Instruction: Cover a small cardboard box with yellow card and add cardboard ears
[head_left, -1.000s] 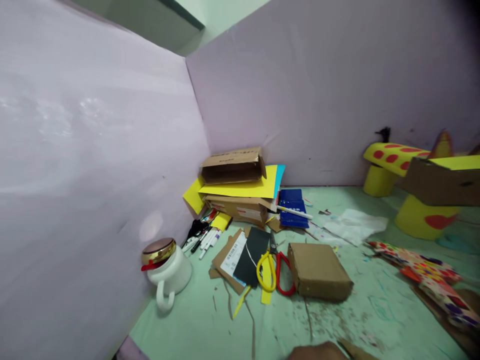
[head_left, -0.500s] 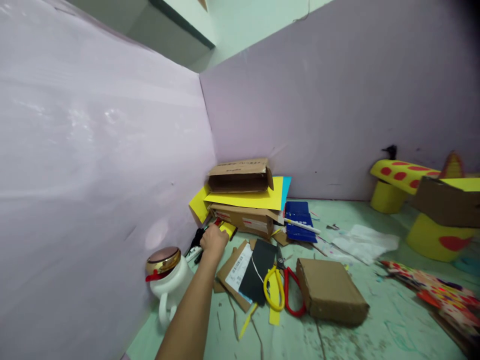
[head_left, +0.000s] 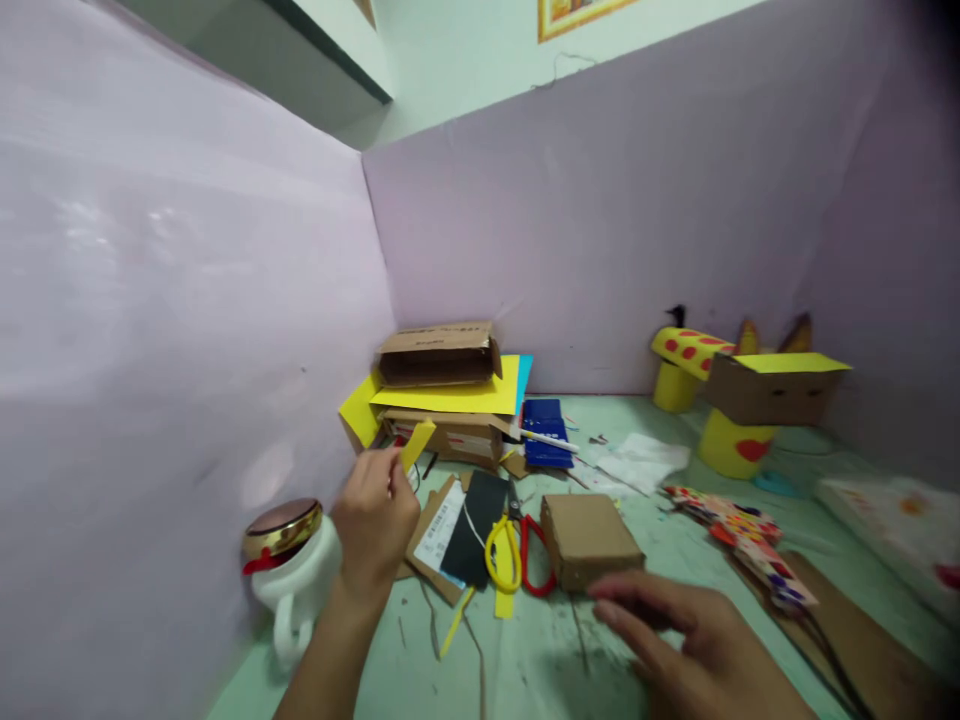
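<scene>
My left hand (head_left: pixel 373 510) is closed around a flat yellow strip (head_left: pixel 418 445), raised above the left side of the table; I cannot tell what it is made of. At the front, my right hand (head_left: pixel 690 640) is slightly blurred, its thumb and forefinger apart with nothing between them. Its fingertips overlap the near edge of a small brown cardboard box (head_left: pixel 589 535); contact is unclear. Left of that box lie scissors (head_left: pixel 521 560) with one yellow and one red handle. Cardboard scraps (head_left: pixel 435 540) and a black card (head_left: pixel 476 530) lie between the scissors and my left hand.
A white mug (head_left: pixel 296 580) with a gold lid stands by the left wall. An open carton (head_left: pixel 439 355) and yellow sheets (head_left: pixel 450 398) are stacked at the back. A blue folded item (head_left: pixel 547 435), tissue (head_left: pixel 645 460) and cardboard animal figure (head_left: pixel 772 395) are further right.
My left hand has come back from beside the stacked cartons with the yellow strip in it. My right hand has entered at the lower right. The view has turned rightward.
</scene>
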